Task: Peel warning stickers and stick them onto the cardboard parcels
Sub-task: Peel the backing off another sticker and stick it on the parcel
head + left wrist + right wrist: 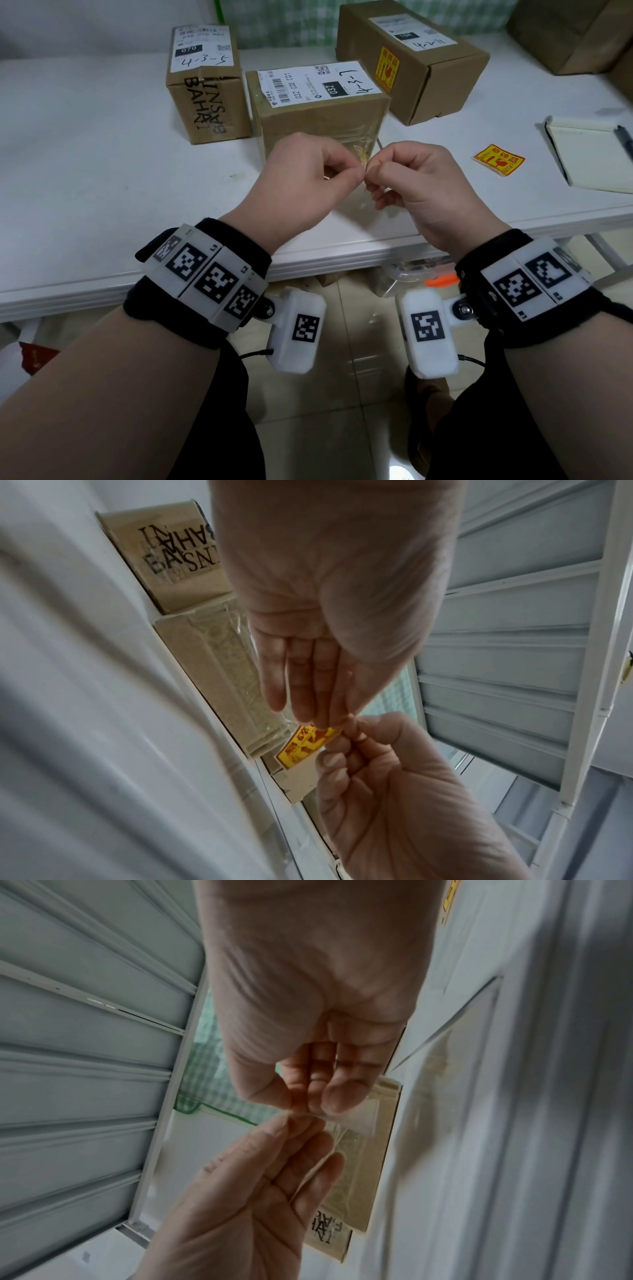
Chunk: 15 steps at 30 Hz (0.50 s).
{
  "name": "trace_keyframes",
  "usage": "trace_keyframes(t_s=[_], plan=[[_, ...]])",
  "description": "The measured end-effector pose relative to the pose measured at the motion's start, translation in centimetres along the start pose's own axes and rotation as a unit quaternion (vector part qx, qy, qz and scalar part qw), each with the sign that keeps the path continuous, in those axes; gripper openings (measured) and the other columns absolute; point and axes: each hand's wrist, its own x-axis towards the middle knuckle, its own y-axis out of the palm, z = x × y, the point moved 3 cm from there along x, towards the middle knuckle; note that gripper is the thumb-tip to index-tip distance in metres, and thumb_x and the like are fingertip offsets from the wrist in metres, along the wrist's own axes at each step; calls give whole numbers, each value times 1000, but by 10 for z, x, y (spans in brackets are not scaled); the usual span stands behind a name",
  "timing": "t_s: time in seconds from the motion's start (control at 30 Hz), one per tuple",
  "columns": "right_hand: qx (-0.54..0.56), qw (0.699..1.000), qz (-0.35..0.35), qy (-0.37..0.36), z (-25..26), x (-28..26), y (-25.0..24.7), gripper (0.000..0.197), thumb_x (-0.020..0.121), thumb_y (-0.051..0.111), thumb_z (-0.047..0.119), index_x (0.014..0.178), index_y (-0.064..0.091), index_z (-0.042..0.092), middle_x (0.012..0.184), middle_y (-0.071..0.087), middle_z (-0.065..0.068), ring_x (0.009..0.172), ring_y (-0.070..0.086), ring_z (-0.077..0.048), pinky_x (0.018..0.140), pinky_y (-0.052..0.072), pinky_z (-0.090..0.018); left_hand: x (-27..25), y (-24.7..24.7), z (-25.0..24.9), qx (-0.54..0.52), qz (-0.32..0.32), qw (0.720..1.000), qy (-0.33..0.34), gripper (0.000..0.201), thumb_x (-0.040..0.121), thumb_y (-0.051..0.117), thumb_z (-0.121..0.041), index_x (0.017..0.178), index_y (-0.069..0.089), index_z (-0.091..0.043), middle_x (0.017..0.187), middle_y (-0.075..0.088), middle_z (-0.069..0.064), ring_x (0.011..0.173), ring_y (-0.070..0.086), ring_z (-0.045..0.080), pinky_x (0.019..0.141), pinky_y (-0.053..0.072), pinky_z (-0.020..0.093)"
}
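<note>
I hold both hands together at the centre of the head view, just in front of the middle parcel (318, 113). My left hand (301, 185) and my right hand (421, 185) meet fingertip to fingertip, and the warning sticker (306, 744) is caught between them. In the left wrist view it shows as a yellow and red slip in the lower middle of the frame. Its long axis runs slantwise, down and to the left, away from the pinch. The near corner sits under my fingers (318, 696); the rest hangs free toward the box.

My left thumb and forefinger are closed on one edge. My right fingers are curled and clamped on the same corner from the other side. I judge I am splitting sticker from backing there, though the seam itself is too small to make out; the pale strip by my left fingers in the right wrist view may be the backing.

The coming move turns on this: the parcel face lies just beyond the sticker's free end, nearer than the left parcel (207, 85) or the far parcel (411, 58), which already bears a sticker. A spare sticker (499, 159) lies on the tabletop (85, 171) at right.
</note>
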Motion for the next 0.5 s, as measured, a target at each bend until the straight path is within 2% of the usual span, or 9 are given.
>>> trace_keyframes(t_s=[0.17, 0.27, 0.37, 0.43, 0.5], plan=[[1, 1000, 10, -5, 1, 0, -1, 7, 73, 60, 10, 67, 63, 8, 52, 59, 4, 51, 53, -10, 53, 47, -22, 1, 0, 3, -47, 13, 999, -24, 10, 82, 66, -16, 74, 71, -18, 65, 63, -16, 57, 53, -6, 59, 40, 12], [-1, 1000, 12, -6, 1, -1, -1, 7, 73, 60, 10, 67, 64, 7, 53, 59, 5, 52, 53, -10, 53, 47, -22, 1, 0, 4, -74, 24, 996, -36, 8, 80, 66, -19, 75, 72, -16, 67, 67, -9, 65, 59, 4, 66, 51, 30], [2, 1000, 9, -6, 2, -1, -2, 7, 72, 60, 11, 67, 63, 7, 53, 59, 4, 53, 53, -11, 53, 47, -23, 1, 0, 5, -97, 26, 994, -46, 12, 77, 63, -22, 74, 72, -15, 69, 69, -2, 70, 62, 14, 73, 54, 39], [7, 1000, 8, -2, 2, -1, -2, 7, 71, 59, 11, 66, 63, 7, 55, 59, 2, 53, 53, -13, 53, 47, -24, 0, 0, 5, -94, 25, 994, -46, 12, 77, 64, -21, 75, 72, -13, 70, 69, -1, 68, 62, 12, 70, 53, 35], [13, 1000, 9, 3, 2, -1, -2, 7, 71, 58, 11, 66, 62, 7, 57, 59, 0, 54, 53, -14, 53, 48, -24, 0, 1, 5, -83, 25, 995, -39, 7, 79, 67, -16, 76, 72, -13, 68, 67, -6, 62, 57, 0, 63, 48, 23]])
